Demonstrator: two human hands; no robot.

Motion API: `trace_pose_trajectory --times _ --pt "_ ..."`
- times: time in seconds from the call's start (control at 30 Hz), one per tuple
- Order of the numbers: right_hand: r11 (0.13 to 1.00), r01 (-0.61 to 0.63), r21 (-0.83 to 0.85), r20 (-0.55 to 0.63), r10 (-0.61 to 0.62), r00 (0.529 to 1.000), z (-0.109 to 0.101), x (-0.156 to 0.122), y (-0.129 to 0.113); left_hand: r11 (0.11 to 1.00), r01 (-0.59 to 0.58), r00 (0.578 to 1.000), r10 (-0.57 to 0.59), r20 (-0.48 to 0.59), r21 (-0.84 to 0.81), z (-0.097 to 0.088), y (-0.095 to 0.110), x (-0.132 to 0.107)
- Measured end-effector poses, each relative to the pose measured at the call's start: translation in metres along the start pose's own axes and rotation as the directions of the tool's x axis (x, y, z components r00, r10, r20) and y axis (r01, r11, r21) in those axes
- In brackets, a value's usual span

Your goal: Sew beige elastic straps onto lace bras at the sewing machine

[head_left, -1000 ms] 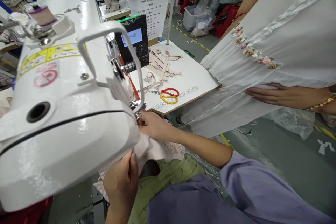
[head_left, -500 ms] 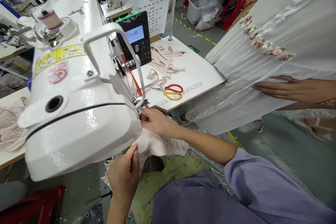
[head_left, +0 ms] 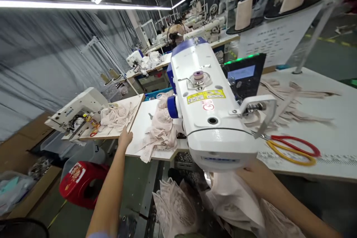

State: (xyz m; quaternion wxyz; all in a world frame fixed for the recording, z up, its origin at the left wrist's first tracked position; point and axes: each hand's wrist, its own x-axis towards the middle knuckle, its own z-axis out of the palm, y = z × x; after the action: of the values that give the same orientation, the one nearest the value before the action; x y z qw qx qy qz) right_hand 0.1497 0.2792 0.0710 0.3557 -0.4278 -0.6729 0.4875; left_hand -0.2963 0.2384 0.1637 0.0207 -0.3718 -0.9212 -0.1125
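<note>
A white sewing machine (head_left: pixel 212 119) fills the middle of the view on a white table (head_left: pixel 329 163). My left hand (head_left: pixel 124 138) is stretched far out to the left. It reaches the near corner of the table beside a pile of pink lace pieces (head_left: pixel 160 134), and its fingers are foreshortened and hard to read. My right hand (head_left: pixel 251 169) lies under the front of the machine head, against pale pink fabric (head_left: pixel 234 200) that hangs down towards my lap. The machine hides its fingers.
Red and yellow scissors (head_left: pixel 292 147) and loose pink strips (head_left: pixel 292 93) lie on the table right of the machine, behind a black control panel (head_left: pixel 244 78). To the left stand a second sewing machine (head_left: pixel 75 109) with lace beside it, and a red stool (head_left: pixel 80 184) on the floor.
The view has swung left and up, and the person in the white dress is out of sight. My left hand left the fabric and reached out to the left table corner. My right hand stays under the machine.
</note>
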Motion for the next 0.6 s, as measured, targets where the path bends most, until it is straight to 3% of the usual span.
trace_pose_trajectory --times 0.17,0.27,0.37,0.5,0.53,0.6 --pt "0.999 -0.028 0.04 -0.016 0.028 0.999 0.001 -0.009 0.0 0.99 0.104 0.993 -0.108 -0.039 -0.098 -0.043 -0.013 0.032" --pt "0.998 -0.018 0.062 0.006 0.017 1.0 0.002 -0.012 0.003 0.983 0.047 0.998 -0.054 -0.035 -0.179 -0.038 -0.008 0.016" --pt "0.996 -0.025 0.087 0.0 0.025 1.0 0.005 -0.016 0.01 0.955 -0.077 0.995 0.09 0.034 -0.285 0.0 0.003 -0.046" --pt "0.991 -0.089 0.104 0.007 0.089 0.996 0.007 -0.034 0.022 0.865 -0.183 0.93 0.306 0.203 -0.468 0.072 0.013 -0.178" --pt "0.987 -0.1 0.128 0.02 0.098 0.995 0.007 -0.042 0.024 0.834 -0.174 0.911 0.338 0.236 -0.524 0.087 0.014 -0.209" --pt "0.97 -0.113 0.214 0.062 0.102 0.993 0.007 -0.059 0.025 0.72 -0.023 0.906 0.309 0.289 -0.694 0.11 0.015 -0.259"
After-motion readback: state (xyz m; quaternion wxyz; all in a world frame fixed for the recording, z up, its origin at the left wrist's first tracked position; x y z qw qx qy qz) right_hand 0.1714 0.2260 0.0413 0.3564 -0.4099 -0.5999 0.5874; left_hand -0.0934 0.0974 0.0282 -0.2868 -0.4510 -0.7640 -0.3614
